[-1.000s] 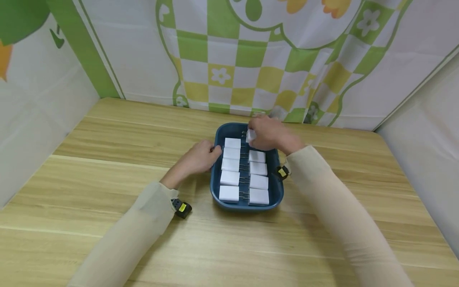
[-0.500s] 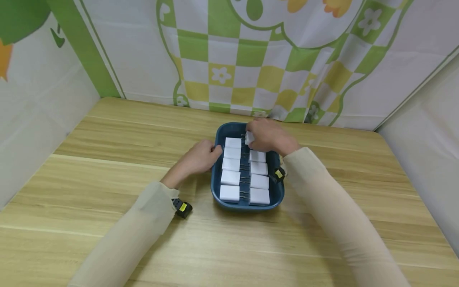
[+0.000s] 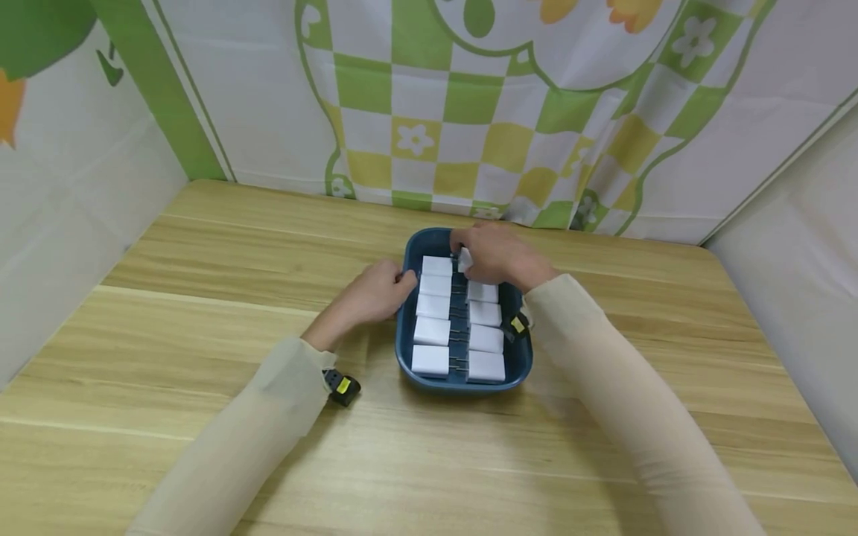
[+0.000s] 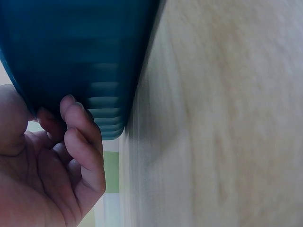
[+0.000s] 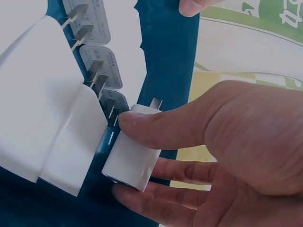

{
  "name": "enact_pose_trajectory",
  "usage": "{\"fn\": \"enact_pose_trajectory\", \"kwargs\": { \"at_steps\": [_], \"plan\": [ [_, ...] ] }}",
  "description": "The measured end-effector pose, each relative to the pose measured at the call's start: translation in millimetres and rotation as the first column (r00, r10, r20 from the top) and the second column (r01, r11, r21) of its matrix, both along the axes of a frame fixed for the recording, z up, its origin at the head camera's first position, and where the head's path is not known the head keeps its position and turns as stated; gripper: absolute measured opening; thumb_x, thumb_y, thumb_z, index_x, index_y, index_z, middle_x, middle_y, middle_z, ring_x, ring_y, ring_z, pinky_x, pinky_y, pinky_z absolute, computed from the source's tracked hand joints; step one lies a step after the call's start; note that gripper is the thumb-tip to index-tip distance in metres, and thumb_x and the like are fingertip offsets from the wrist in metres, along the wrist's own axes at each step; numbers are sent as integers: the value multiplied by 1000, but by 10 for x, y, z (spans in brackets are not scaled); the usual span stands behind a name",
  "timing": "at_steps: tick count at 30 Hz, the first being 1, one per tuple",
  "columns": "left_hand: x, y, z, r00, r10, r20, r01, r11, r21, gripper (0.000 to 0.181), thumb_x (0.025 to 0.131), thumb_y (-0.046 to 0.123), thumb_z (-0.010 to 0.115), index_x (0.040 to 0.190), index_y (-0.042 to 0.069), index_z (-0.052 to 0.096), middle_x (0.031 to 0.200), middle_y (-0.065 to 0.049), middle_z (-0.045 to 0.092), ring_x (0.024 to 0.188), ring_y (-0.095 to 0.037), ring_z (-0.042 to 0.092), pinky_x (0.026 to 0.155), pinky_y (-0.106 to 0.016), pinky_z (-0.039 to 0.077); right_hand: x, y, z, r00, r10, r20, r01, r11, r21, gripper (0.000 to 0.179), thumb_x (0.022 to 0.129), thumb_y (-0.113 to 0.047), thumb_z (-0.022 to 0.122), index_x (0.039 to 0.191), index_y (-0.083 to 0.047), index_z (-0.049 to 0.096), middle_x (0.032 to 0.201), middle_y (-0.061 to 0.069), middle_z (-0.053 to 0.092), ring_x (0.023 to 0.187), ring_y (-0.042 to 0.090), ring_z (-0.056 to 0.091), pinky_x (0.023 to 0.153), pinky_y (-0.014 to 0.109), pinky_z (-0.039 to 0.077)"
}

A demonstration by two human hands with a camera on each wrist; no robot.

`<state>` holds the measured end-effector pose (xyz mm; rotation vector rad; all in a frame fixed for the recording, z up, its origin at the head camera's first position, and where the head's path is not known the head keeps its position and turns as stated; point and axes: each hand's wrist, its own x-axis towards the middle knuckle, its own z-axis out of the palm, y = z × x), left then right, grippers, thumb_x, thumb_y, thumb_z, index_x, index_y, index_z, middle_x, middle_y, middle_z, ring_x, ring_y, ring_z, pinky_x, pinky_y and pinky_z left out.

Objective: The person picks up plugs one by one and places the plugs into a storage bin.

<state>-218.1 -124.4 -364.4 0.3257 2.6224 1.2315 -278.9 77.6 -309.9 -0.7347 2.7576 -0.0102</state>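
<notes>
A dark blue plastic bin (image 3: pixel 418 383) holds white charger plugs in two columns, a left column (image 3: pixel 431 331) and a right column (image 3: pixel 484 339), their metal prongs pointing to the middle. At the far right end of the bin, my right hand (image 3: pixel 496 253) pinches one more white charger plug (image 5: pixel 135 153) between thumb and fingers. One of its prongs shows past the thumb in the right wrist view. On the left side, my left hand (image 3: pixel 375 292) grips the bin's rim, with the thumb at the edge and the curled fingers (image 4: pixel 83 142) against the outer wall.
The bin stands on a wood-grain table (image 3: pixel 429 461), close to the back edge. Behind it hangs a green, yellow and white checked curtain (image 3: pixel 469 141). White sheeting borders the table on both sides. A small black camera (image 3: pixel 343 387) is strapped at the left wrist.
My right hand has shifted slightly left and down at the bin's far end, carrying the charger plug toward the middle gap. The left hand keeps its grip on the rim.
</notes>
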Motion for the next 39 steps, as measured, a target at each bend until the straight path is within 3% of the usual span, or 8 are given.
{"fn": "enact_pose_trajectory", "kwargs": {
  "at_steps": [7, 17, 23, 26, 30, 39],
  "plan": [
    [-4, 9, 9, 1000, -6, -9, 6, 1000, -2, 44, 107, 22, 40, 69, 8, 54, 59, -3, 52, 49, -16, 47, 49, -28, 38, -12, -7, -38, 1000, -26, 2, 26, 999, -19, 39, 91, -9, 70, 129, -12, 62, 134, 14, 59, 116, 29, 55, 98, 45, 47],
    [-3, 12, 25, 1000, 3, -16, -3, 1000, -6, 43, 107, 21, 41, 68, 7, 54, 60, -4, 53, 50, -16, 48, 48, -28, 38, -10, -30, -38, 993, -105, 45, 106, 994, -26, 41, 92, -11, 66, 133, -11, 62, 139, 14, 55, 111, 27, 55, 97, 45, 48],
    [-2, 18, 32, 1000, 10, 2, -10, 1000, -9, 43, 107, 22, 40, 72, 5, 57, 61, -5, 55, 51, -16, 49, 49, -28, 39, 3, -13, -34, 995, -91, 41, 92, 995, -44, 37, 96, -22, 66, 131, -9, 64, 139, 15, 56, 117, 29, 55, 100, 46, 46],
    [-1, 19, 31, 1000, 11, 1, -11, 1000, -12, 43, 107, 22, 40, 73, 3, 58, 62, -5, 55, 50, -16, 49, 48, -27, 39, 8, -9, -38, 996, -82, 38, 84, 995, -56, 35, 100, -24, 61, 131, -8, 65, 135, 14, 60, 112, 28, 59, 96, 45, 48],
    [-2, 18, 23, 1000, 13, -2, -13, 1000, -13, 44, 107, 22, 40, 73, 3, 59, 62, -6, 56, 50, -16, 49, 48, -27, 39, 9, -18, -47, 996, -85, 35, 87, 995, -57, 33, 104, -21, 52, 131, -7, 65, 128, 12, 64, 101, 25, 61, 90, 41, 51],
    [8, 12, 12, 1000, 11, -11, -11, 1000, -8, 45, 107, 21, 40, 67, 7, 54, 59, -4, 54, 49, -15, 48, 47, -27, 38, -5, -39, -56, 994, -78, 79, 81, 996, -38, 37, 105, -17, 41, 133, -6, 63, 127, 11, 64, 98, 24, 60, 87, 39, 50]
  ]
}}
